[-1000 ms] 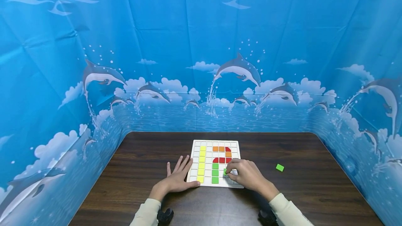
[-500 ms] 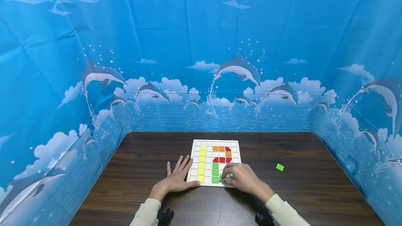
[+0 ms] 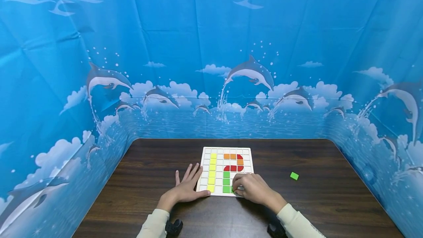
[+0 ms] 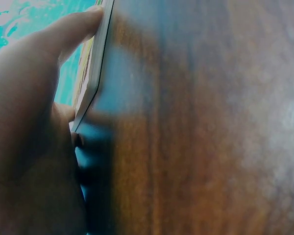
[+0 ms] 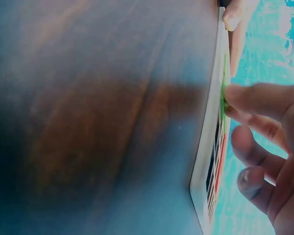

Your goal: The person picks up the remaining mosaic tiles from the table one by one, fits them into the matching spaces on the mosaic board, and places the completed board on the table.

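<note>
A white gridded board (image 3: 219,183) lies on the table. My left hand (image 3: 186,190) is spread at its left edge, the thumb resting on the near left corner. With thumb and fingertips my right hand (image 3: 252,188) pinches a small green square tile (image 3: 232,189), mostly hidden, at the board's near row, right beside the foot of a column of green tiles (image 3: 226,181). In the right wrist view, thumb and finger meet low over the board's green strip. A yellow column (image 3: 212,175) stands left; red tiles (image 3: 233,168) and orange tiles (image 3: 230,156) lie farther up.
One loose green tile (image 3: 294,176) lies on the dark wooden table (image 3: 158,157), right of the board. A blue dolphin-print curtain (image 3: 205,83) surrounds the table's back and sides. Dark devices (image 3: 174,227) are strapped at both wrists.
My right hand has slid left and a little nearer with the green tile, up to the green column's near end. The left hand has stayed put.
</note>
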`<state>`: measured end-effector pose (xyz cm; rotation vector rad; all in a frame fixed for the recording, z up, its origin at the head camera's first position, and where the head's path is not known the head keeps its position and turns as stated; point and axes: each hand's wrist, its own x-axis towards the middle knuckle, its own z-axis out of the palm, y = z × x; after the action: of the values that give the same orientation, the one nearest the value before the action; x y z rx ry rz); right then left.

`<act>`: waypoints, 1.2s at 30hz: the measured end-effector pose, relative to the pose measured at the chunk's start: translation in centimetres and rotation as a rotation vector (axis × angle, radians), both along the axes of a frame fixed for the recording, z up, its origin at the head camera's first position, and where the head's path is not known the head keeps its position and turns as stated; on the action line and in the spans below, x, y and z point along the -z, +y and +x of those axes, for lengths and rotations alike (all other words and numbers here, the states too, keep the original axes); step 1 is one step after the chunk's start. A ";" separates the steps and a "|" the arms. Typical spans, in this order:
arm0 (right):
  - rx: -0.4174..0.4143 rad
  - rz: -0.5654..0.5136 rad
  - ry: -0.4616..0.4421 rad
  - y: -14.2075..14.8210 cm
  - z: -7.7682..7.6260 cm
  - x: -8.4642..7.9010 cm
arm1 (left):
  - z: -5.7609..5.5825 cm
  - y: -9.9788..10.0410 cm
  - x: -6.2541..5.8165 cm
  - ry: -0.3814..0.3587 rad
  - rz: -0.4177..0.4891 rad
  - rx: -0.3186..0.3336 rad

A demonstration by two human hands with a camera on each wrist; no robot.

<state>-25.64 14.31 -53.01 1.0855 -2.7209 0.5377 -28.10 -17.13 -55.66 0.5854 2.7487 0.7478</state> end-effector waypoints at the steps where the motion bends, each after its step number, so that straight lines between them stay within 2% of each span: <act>1: -0.005 0.005 0.001 0.0 0.0 -0.1 | 0.1 0.0 -0.1 0.002 -0.005 -0.001; 5: -0.012 0.012 -0.006 0.1 0.1 -0.1 | 0.1 0.1 -0.4 -0.011 -0.032 -0.009; 13: -0.026 0.017 -0.029 0.3 0.2 0.1 | -0.2 -0.2 0.5 0.000 -0.019 -0.017; 20: -0.038 0.039 -0.094 0.4 0.3 -0.1 | 0.2 -0.2 -0.4 -0.013 -0.026 -0.011; 25: -0.017 0.021 -0.131 0.5 0.4 -0.2 | 0.2 0.0 -0.5 -0.020 -0.056 -0.018; 33: -0.010 -0.011 -0.108 0.6 0.3 -0.2 | 0.1 0.1 -0.5 -0.005 -0.020 -0.004; 36: -0.009 -0.028 -0.090 0.8 0.4 -0.3 | 0.1 0.2 -0.6 -0.016 -0.036 -0.009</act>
<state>-25.23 15.11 -52.70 1.0930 -2.7767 0.6395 -27.98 -16.88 -55.02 0.5574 2.7461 0.7006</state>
